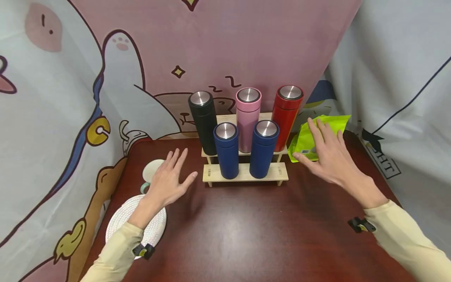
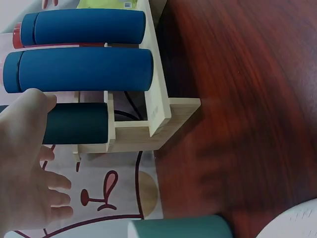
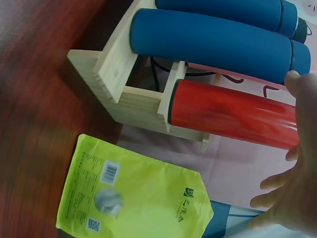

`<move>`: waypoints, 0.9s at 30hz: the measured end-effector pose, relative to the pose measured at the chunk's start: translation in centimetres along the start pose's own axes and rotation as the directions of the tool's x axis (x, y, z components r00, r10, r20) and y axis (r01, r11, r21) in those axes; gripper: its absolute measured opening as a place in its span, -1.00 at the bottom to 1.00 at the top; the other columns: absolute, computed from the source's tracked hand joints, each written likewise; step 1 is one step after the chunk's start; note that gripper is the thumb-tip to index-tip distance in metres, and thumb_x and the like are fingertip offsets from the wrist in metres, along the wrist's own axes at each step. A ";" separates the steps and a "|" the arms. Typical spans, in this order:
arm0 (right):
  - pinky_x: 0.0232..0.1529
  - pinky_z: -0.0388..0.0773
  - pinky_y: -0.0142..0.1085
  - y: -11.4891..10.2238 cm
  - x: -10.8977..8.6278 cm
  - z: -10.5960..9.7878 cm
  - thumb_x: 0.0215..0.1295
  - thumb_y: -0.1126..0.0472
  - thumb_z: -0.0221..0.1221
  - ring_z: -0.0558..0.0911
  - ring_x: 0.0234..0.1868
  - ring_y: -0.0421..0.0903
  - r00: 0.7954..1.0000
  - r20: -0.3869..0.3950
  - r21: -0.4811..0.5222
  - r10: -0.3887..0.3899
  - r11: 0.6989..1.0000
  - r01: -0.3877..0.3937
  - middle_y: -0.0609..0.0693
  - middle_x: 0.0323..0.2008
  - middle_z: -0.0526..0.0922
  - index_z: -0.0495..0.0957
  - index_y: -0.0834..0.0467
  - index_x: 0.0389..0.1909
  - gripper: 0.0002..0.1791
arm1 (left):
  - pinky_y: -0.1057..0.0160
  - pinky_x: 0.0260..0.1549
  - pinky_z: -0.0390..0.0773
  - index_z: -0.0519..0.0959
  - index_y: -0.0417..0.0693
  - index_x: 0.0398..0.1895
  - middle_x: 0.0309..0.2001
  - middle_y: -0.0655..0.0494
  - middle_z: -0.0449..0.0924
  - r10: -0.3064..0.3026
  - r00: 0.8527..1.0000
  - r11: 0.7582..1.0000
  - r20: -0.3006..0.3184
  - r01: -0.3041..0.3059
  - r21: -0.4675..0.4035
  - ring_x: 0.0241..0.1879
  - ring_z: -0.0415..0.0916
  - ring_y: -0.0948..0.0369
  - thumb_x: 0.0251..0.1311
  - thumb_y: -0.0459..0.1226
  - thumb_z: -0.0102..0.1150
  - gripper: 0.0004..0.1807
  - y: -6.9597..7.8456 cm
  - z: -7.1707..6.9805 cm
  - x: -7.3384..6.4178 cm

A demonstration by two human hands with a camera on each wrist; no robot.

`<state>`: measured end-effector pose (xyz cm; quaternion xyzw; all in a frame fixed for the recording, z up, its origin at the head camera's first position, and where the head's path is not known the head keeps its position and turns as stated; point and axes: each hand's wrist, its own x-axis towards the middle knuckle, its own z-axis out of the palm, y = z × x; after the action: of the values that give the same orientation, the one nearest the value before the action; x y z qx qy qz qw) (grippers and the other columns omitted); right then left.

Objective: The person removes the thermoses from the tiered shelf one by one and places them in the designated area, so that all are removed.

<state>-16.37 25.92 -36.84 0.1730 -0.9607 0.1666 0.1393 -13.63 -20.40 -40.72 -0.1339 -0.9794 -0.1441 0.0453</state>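
Note:
A two-step wooden rack carries several upright thermos bottles with steel-topped lids. On its upper step stand a black bottle, a pink bottle and a red bottle. Two blue bottles occupy the lower step. My left hand hovers left of the rack, fingers spread, holding nothing. To the right, my right hand is spread too, in front of a bright green pouch that it partly hides in the head view. It holds nothing; any contact with the pouch cannot be made out.
A cup with a green handle stands at the left, partly behind the left hand. Nearer lies a round white woven mat, partly under the left forearm. Printed cloth hangs behind the dark red wooden table.

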 end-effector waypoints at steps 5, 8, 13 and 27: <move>0.40 -0.08 0.47 -0.2 0.7 -0.3 0.27 -0.22 0.23 0.09 0.54 0.35 0.998 -0.064 0.057 0.010 0.998 -0.006 0.32 0.58 0.02 -0.19 0.11 0.65 0.14 | -0.24 0.43 0.20 -0.03 0.06 0.65 0.60 -0.20 0.04 -0.026 1.000 0.998 -0.001 0.026 -0.058 0.58 -0.02 -0.17 0.39 0.27 -0.07 -0.08 0.3 1.3 0.3; 0.43 -0.04 0.42 -0.2 1.1 -0.5 0.30 -0.18 0.22 0.07 0.56 0.34 0.995 -0.099 0.109 0.025 0.994 -0.014 0.27 0.60 -0.01 -0.19 0.13 0.65 0.10 | -0.27 0.41 0.22 -0.05 0.04 0.65 0.59 -0.19 0.06 -0.045 0.999 0.993 -0.002 0.045 -0.107 0.57 0.02 -0.16 0.40 0.26 -0.08 -0.08 0.6 2.2 0.7; 0.49 0.02 0.30 -0.1 1.9 -0.8 0.34 -0.14 0.21 0.06 0.58 0.29 0.987 -0.153 0.203 0.052 0.979 -0.020 0.15 0.63 -0.06 -0.21 0.06 0.65 0.07 | -0.27 0.39 0.24 -0.08 0.02 0.66 0.59 -0.20 0.07 -0.072 0.997 0.981 0.004 0.072 -0.181 0.56 0.06 -0.17 0.42 0.24 -0.07 -0.08 1.3 3.6 1.5; 0.56 -0.01 0.16 -2.2 5.5 -0.4 0.26 -0.22 0.26 0.05 0.62 0.05 0.945 -0.290 0.377 0.149 0.926 -0.030 -0.03 0.64 -0.04 -0.16 -0.03 0.65 0.10 | -0.27 0.33 0.33 -0.08 0.02 0.65 0.54 -0.21 0.16 -0.200 0.980 0.918 0.015 0.193 -0.347 0.48 0.21 -0.17 0.43 0.15 0.02 -0.10 1.2 6.9 2.3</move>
<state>-20.45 22.58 -34.09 0.1229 -0.8850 0.3750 0.2472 -15.83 -16.72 -46.67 -0.0394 -0.9467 -0.3193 0.0165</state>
